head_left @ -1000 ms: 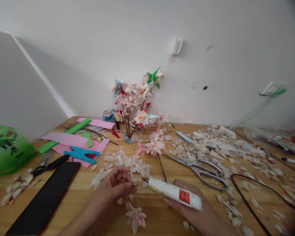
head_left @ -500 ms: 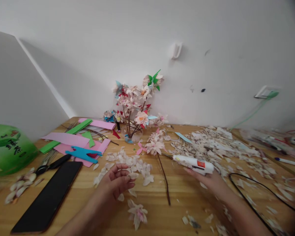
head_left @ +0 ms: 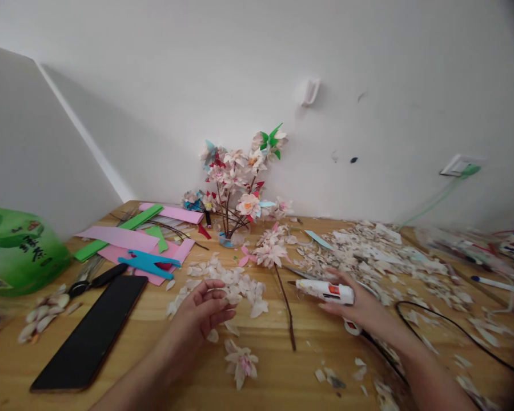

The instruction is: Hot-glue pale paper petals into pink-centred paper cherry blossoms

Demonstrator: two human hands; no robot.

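My left hand (head_left: pixel 205 311) has its fingers curled, with a pale dried petal (head_left: pixel 233 295) at the fingertips. Below it lies a single dried-petal flower (head_left: pixel 241 363) with a pinkish centre. My right hand (head_left: pixel 355 302) is around a white hot glue gun (head_left: pixel 325 290), thumb on the near side and a finger stretched along the far side. The gun's nozzle points left, toward a brown twig (head_left: pixel 288 311) topped with a pale petal flower (head_left: pixel 270 251). Loose petals (head_left: pixel 218 271) are spread beyond my left hand.
A glass of petal flowers (head_left: pixel 235 234) stands by the wall. Coloured paper strips (head_left: pixel 120 240), scissors (head_left: pixel 98 279), a black phone (head_left: pixel 89 334) and a green bag (head_left: pixel 23 248) are on the left. A petal heap (head_left: pixel 368 245) and a black cable (head_left: pixel 449 328) lie right.
The glue gun and my right hand have shifted left, nearer the twig; a right finger now shows along the gun's far side. My left hand stays nearly in place.
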